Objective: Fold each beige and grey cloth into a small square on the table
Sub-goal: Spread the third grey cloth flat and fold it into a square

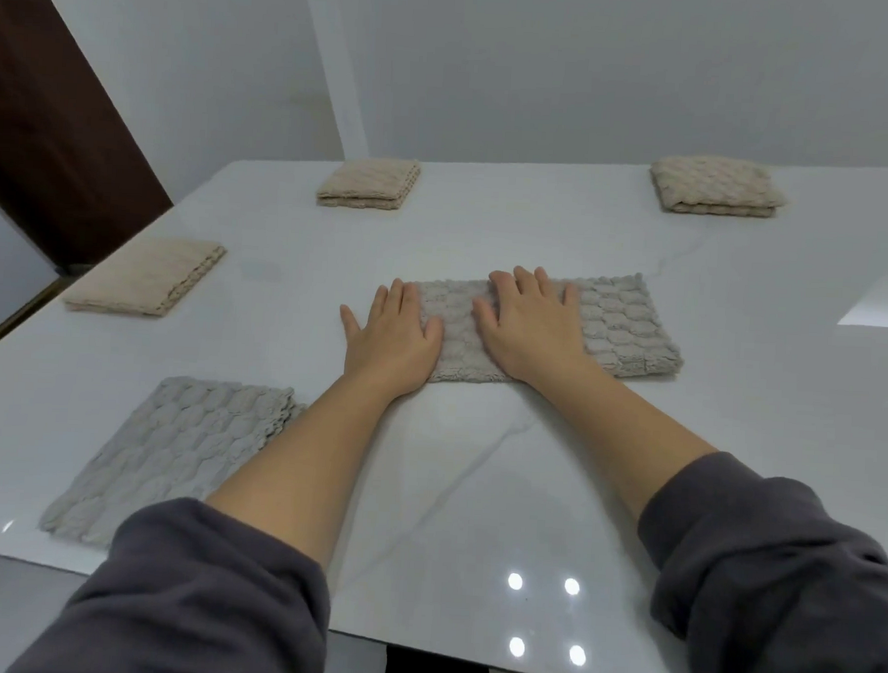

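White glossy table [475,492], faint grey veining, four round light reflections [543,617] by its near edge.

- Dark grey sleeves [202,596], pushed up both forearms, at the near edge.
- Near grey cloth [168,450]: near left, folded to a rough square, lying flat, bumpy weave.
- Centre grey cloth [622,325]: middle of the table, a long folded rectangle running left to right.
- Left hand [390,338]: flat, fingers spread, pressing the left end of the centre grey cloth, outer fingers over bare table.
- Right hand [530,325]: flat, fingers spread, pressing the cloth's middle, just beside the left hand, not touching it.
- Left beige cloth [141,279]: folded square, by the left edge.
- Far beige cloth [367,184]: folded square, far left of centre.
- Far-right beige cloth [717,186]: folded square, thick.
- Pale wall [549,58] behind; dark brown door [46,125] far left.
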The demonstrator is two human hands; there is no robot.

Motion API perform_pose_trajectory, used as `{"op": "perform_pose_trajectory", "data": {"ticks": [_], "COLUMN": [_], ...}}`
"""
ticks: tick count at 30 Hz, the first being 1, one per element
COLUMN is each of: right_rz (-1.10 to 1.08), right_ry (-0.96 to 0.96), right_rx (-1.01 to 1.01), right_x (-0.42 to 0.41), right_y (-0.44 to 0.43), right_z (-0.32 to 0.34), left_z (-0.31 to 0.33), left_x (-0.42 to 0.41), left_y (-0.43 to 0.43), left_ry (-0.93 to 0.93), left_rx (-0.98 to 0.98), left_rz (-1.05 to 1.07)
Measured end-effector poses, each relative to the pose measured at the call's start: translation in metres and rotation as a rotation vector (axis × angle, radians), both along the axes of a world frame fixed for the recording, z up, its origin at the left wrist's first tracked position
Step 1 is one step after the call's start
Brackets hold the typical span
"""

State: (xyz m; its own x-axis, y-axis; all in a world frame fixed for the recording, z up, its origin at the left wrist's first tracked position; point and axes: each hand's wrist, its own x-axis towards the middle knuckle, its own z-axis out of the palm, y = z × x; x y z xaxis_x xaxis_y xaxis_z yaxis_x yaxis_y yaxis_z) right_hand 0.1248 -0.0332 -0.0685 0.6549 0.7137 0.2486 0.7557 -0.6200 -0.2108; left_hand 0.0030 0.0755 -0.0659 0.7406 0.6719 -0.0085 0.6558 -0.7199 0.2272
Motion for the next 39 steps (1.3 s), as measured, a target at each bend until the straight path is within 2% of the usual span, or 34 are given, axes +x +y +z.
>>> {"op": "perform_pose_trajectory", "data": {"ticks": [12,22,25,27,30,34,37,39], "right_rz": [-0.069,-0.074,-0.074,-0.076,-0.082,-0.084,-0.088,-0.09], "right_ry": [0.062,0.146,0.147,0.148,0.146,0.137,0.137,0.133], "right_rx": [-0.041,-0.149,-0.16,-0.167,-0.169,-0.156,-0.147,-0.144], "right_x": [0.034,0.062,0.063,0.062,0.062,0.062,0.063,0.064], "right_y": [-0.056,-0.089,-0.091,-0.091,-0.09,-0.09,-0.09,-0.089], "right_z": [0.002,0.005,0.005,0.005,0.004,0.003,0.001,0.0], "left_z": [0.002,0.003,0.009,0.018,0.029,0.033,0.023,0.014], "left_x": [0.0,0.002,0.005,0.013,0.043,0.082,0.092,0.092], "left_y": [0.0,0.001,-0.002,-0.013,-0.045,-0.083,-0.089,-0.085], "left_ry": [0.032,0.084,0.121,0.032,-0.193,-0.391,-0.372,-0.322], "left_rx": [0.013,0.02,0.135,0.23,0.257,0.3,0.345,0.314], "left_rz": [0.005,-0.003,0.017,0.01,-0.039,-0.186,-0.275,-0.25]}}
